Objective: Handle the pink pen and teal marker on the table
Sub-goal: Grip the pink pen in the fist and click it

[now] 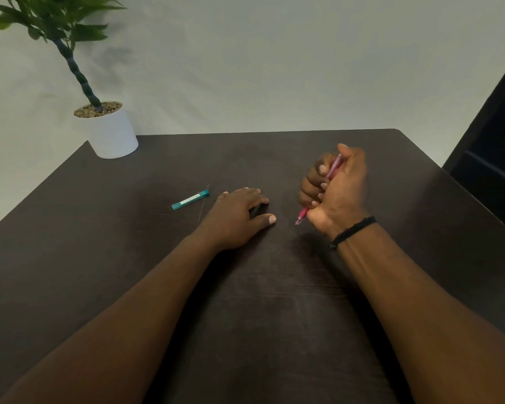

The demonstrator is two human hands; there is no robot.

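My right hand (334,189) is raised a little above the dark table (245,287), fist closed around the pink pen (333,166). The pen's tip sticks out below the fist toward me and its top shows between thumb and fingers. The teal marker (190,200) lies flat on the table, left of my left hand (236,217). That hand rests palm down on the table with fingers spread and holds nothing. A thin dark rod (203,206) lies beside the marker.
A white pot (113,135) with a green plant stands at the table's far left corner. A dark piece of furniture (490,158) sits beyond the right edge. A pale wall runs behind the table.
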